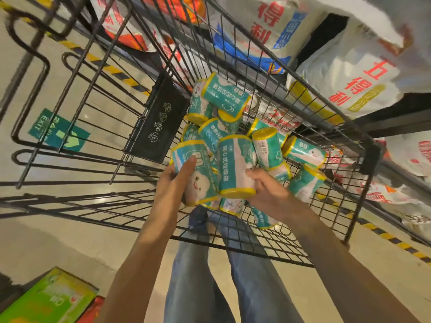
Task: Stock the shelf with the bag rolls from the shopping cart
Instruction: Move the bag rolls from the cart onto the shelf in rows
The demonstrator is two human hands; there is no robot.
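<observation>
Several teal bag rolls with yellow ends [224, 99] lie piled in the black wire shopping cart [130, 73]. My left hand [172, 183] grips one roll [198, 169] from its left side, thumb across the label. My right hand [268, 190] grips a second upright roll [235, 164] from the right, fingers curled round its lower part. Both held rolls sit just above the pile, side by side. More rolls [305, 150] lie to the right and beneath the hands.
Shelves at the upper right hold large white sacks with red lettering [349, 73]. The cart's black flap [161, 120] stands left of the pile. A green box [49, 299] lies on the floor at the lower left. My legs show under the cart.
</observation>
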